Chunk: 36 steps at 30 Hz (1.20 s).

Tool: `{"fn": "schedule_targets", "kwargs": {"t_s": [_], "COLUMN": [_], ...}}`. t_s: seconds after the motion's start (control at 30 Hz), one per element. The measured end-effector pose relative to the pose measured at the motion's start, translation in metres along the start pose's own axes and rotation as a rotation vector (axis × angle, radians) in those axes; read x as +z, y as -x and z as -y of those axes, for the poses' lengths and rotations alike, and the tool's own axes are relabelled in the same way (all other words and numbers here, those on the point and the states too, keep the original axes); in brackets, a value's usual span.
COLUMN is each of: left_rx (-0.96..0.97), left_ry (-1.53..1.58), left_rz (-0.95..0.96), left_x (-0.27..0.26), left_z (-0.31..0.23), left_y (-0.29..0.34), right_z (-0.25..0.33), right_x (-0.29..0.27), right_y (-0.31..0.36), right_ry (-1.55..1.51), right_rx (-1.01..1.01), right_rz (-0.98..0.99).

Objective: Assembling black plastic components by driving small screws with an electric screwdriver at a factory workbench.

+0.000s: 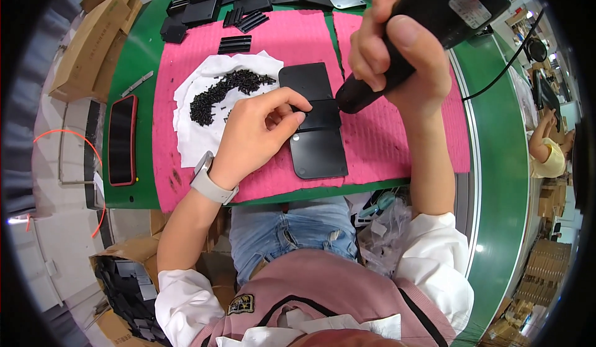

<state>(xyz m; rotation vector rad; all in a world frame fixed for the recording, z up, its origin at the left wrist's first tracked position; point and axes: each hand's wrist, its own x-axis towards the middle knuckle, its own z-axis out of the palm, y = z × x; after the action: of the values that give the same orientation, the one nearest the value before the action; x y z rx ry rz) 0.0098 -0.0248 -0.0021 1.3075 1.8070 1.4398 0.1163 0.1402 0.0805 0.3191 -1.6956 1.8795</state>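
Observation:
A black hinged plate (315, 151), two flat panels joined by a middle section, lies on the pink mat. My left hand (257, 129) pinches the left edge of its middle section with thumb and forefinger; what lies between the fingertips is partly hidden. My right hand (406, 55) is wrapped round a black electric screwdriver (456, 11), held tilted. The screwdriver's nose is at the right edge of the plate's middle section; I cannot make out the bit. Beside my left hand, a pile of small black screws (214, 98) rests on a white cloth (186, 136).
Several black bars (234, 44) lie on the pink mat (397, 148) beyond the cloth. More black hinged pieces (205, 2) line the table's far edge. A red-edged phone (122, 141) is at left. The screwdriver's cord (506, 67) crosses at right. Cardboard boxes (87, 55) stand left.

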Motion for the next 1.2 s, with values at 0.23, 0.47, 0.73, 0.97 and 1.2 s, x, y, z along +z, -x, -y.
{"fn": "schedule_targets", "kwargs": {"t_s": [0.23,0.47,0.73,0.97,1.2], "left_rx": [-0.03,-0.198,-0.059,0.038,-0.086], "left_ry": [0.029,0.183,0.132,0.254,0.625], "left_rz": [0.027,0.059,0.023,-0.095,0.048], "left_x": [0.0,0.003,0.004,0.0,-0.008], "left_z": [0.0,-0.009,-0.004,-0.004,-0.013], "left_y": [0.0,0.001,0.002,0.004,0.005], "right_z": [-0.004,0.008,0.001,0.01,0.005], "right_x": [0.001,0.003,0.015,-0.003,-0.003], "right_y": [-0.001,0.001,0.005,0.002,0.004], "right_ry": [-0.003,-0.032,0.235,-0.293,-0.468], "right_rx": [-0.007,0.128,0.035,-0.22,-0.256], "right_rz": [0.12,0.093,-0.002,-0.056,-0.172]}}
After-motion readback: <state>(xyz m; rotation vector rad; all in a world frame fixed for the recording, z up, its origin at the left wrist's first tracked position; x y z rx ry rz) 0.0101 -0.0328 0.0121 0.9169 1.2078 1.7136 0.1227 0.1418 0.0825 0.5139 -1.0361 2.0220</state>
